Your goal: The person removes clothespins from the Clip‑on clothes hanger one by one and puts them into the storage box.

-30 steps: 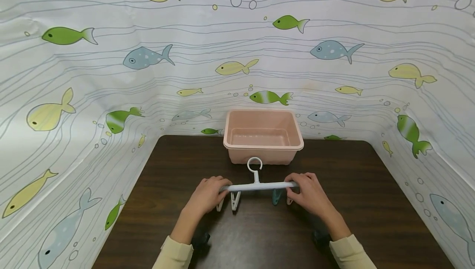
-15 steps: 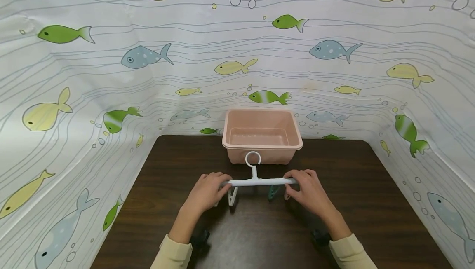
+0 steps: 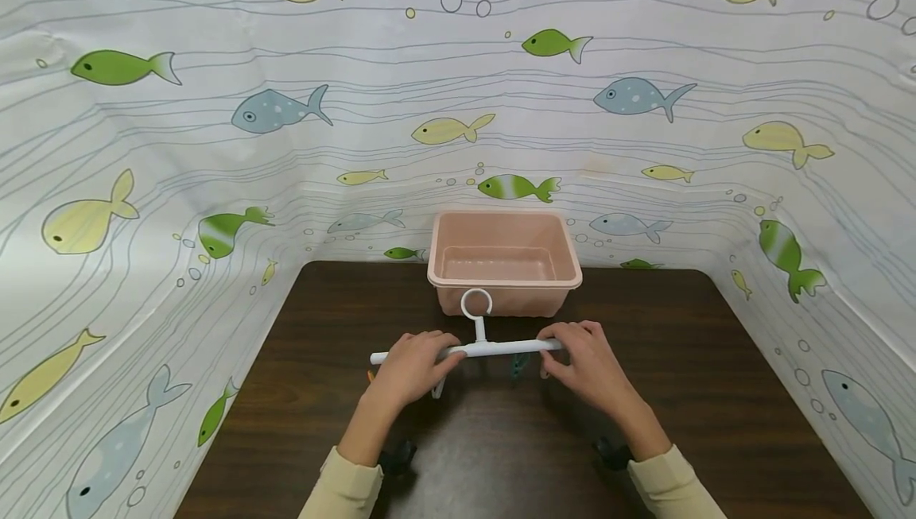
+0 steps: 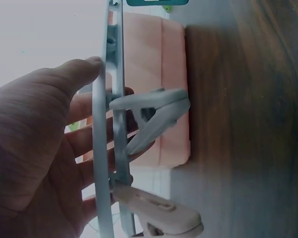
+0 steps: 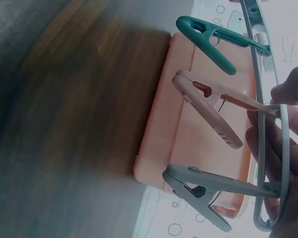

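1. a dark brown, wood-grained table [image 3: 501, 447] is seen from above, its near middle brightened by a soft sheen.
2. the table is enclosed at the back and on both sides by a white sheet [image 3: 458, 74], printed with green, yellow and blue fish, small bubbles and thin wavy lines; creases are shown where the sheet is bent at the corners.
3. a pale pink basin [image 3: 529, 301] is set at the middle of the table's far side, its rim rounded and its open top facing up, close to the printed backdrop.
4. in front of the basin, a white hanger [image 3: 501, 348] is held level by a person – its hook raised and seen against the basin's front wall.
5. the bar is gripped by the left hand [image 3: 415, 368], thumb on the near side and fingers behind; a stretch of the bar is left jutting out past that hand.
6. the bar's other end is pinched by the right hand [image 3: 590, 364], fingers also behind.
7. clips are hung below the bar: a grey clip [image 4: 161, 124] and a beige clip [image 4: 174, 218] by the left hand; a teal clip [image 5: 203, 42], a pink clip [image 5: 208, 114] and a second grey clip [image 5: 223, 182] toward the right.
8. cream sleeves [image 3: 343, 483] are worn on both arms – dark devices [image 3: 397, 455] are seen beside the wrists.
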The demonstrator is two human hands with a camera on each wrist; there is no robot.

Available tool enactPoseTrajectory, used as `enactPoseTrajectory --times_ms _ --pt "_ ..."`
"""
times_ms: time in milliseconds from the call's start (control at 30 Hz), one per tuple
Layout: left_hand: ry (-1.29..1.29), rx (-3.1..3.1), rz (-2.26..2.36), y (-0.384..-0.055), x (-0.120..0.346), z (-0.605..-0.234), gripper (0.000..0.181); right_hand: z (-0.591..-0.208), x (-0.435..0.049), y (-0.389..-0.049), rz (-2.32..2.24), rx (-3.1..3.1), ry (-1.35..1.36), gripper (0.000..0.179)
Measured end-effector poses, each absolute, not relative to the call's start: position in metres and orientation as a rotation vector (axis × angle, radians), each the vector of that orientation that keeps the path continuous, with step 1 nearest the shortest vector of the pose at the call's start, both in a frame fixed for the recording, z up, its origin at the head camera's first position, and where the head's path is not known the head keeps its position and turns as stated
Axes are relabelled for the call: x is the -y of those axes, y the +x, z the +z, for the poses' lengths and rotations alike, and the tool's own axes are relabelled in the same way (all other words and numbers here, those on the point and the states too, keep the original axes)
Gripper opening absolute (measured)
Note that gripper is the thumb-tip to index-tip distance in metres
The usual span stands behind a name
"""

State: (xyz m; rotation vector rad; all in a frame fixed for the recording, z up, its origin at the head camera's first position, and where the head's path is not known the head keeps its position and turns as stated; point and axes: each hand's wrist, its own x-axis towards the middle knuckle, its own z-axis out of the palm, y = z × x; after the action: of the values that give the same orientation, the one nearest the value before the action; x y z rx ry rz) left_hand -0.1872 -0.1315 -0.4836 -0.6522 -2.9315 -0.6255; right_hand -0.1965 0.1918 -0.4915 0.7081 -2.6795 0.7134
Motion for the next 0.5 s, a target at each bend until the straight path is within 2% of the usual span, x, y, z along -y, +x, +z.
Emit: enactPoseTrajectory --times_ms 500 --pt "-0.700 2.920 -0.801 -0.1921 0.1223 -0.4843 0.026 -0.4835 -0.1875 -0.1952 0.685 2.683 0.733 0.024"
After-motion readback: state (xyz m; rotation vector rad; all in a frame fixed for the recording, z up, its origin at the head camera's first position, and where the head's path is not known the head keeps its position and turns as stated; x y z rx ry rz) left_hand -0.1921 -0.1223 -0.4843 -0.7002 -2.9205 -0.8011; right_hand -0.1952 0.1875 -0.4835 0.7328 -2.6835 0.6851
